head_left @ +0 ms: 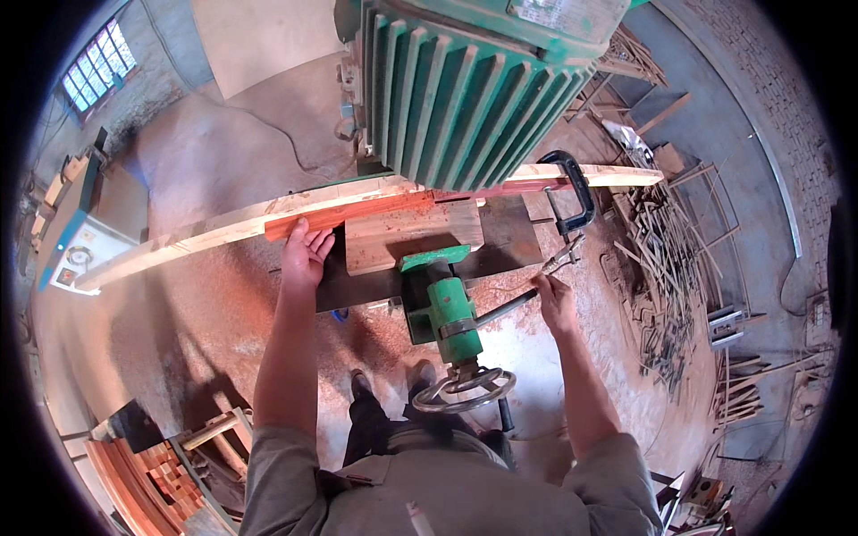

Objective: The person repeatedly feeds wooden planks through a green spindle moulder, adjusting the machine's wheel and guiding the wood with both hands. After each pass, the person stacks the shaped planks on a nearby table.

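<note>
A reddish wooden strip (pixel 353 213) lies along a long pale wooden beam (pixel 214 230), its left end in my left hand (pixel 308 253). My left thumb rests on the strip, with the fingers bent beside it. My right hand (pixel 559 302) is closed round the end of a dark lever (pixel 508 308) on a green clamp cylinder (pixel 454 313). The cylinder's green pressing plate (pixel 435 258) bears against a flat brown wooden block (pixel 384 241). Above stands a large green ribbed motor (pixel 465 98), hiding whatever tool is beneath it.
A black C-clamp (pixel 576 196) grips the beam's right part. A metal handwheel (pixel 465 390) sticks out toward my body. Scrap sticks (pixel 675 295) are heaped on the floor at right. Stacked reddish wood (pixel 147 478) lies lower left, and a white-fronted cabinet (pixel 89 255) stands at left.
</note>
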`<move>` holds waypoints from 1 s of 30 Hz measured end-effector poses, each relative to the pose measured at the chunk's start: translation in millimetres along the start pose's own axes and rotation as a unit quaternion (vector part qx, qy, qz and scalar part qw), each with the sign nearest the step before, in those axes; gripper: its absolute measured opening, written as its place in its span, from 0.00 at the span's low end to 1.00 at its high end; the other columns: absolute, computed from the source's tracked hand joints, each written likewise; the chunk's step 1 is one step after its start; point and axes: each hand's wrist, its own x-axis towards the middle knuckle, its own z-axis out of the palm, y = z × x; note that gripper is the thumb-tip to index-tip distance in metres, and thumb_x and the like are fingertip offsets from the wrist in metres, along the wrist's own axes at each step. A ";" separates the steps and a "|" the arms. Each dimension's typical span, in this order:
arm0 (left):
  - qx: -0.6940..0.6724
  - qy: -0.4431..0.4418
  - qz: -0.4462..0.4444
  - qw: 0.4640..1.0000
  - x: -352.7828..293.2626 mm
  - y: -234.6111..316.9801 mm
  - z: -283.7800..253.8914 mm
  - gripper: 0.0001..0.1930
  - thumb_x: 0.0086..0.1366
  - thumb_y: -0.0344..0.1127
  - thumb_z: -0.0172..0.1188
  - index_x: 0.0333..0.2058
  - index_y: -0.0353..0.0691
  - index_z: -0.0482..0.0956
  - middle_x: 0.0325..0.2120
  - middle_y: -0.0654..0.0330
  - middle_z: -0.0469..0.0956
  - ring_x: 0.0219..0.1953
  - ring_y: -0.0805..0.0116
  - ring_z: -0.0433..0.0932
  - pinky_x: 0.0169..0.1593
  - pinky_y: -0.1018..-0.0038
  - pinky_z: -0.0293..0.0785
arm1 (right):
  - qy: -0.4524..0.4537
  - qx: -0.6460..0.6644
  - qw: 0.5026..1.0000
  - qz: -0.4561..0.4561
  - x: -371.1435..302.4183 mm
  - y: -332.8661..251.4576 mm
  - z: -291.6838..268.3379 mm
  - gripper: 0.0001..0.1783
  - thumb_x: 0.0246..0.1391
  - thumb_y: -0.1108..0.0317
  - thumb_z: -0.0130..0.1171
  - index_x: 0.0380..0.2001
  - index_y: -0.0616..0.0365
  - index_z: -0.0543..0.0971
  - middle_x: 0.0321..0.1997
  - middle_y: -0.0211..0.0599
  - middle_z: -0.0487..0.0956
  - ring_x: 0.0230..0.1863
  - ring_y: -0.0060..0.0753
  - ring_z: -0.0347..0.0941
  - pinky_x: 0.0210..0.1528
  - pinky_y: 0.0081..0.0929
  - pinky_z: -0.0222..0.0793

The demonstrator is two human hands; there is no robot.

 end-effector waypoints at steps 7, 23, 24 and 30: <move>-0.039 -0.263 0.116 0.957 19.3 120.2 -139.5 0.12 0.60 0.42 0.57 0.39 0.43 0.73 0.24 0.65 0.74 0.24 0.74 0.72 0.22 0.80 0.68 | 0.100 0.316 0.943 -0.004 -47.4 -59.3 -21.4 0.17 0.59 0.65 0.51 0.45 0.67 0.72 0.33 0.39 0.78 0.32 0.24 0.74 0.33 0.20 0.71; 0.697 -0.132 0.554 0.435 -197.2 104.7 6.8 0.22 0.53 0.32 0.60 0.48 0.36 0.73 0.40 0.53 0.74 0.41 0.55 0.74 0.46 0.63 0.71 | -0.204 0.661 0.721 0.039 -93.5 -279.8 230.8 0.15 0.54 0.62 0.58 0.40 0.59 0.72 0.40 0.33 0.75 0.41 0.26 0.72 0.40 0.25 0.70; 0.704 -0.161 0.533 0.440 -193.6 107.1 -9.4 0.23 0.56 0.34 0.59 0.51 0.36 0.70 0.46 0.50 0.71 0.47 0.55 0.72 0.52 0.62 0.68 | -0.210 0.685 0.693 0.082 -92.6 -275.6 220.4 0.15 0.54 0.61 0.58 0.41 0.59 0.72 0.41 0.35 0.75 0.43 0.29 0.72 0.41 0.27 0.71; 0.427 0.158 0.250 0.855 -167.7 125.8 -120.4 0.22 0.64 0.40 0.53 0.52 0.33 0.66 0.42 0.50 0.74 0.43 0.58 0.75 0.48 0.66 0.72 | -0.225 0.719 0.651 0.089 -74.8 -257.4 189.6 0.13 0.57 0.61 0.53 0.40 0.57 0.70 0.40 0.37 0.75 0.40 0.34 0.75 0.34 0.30 0.77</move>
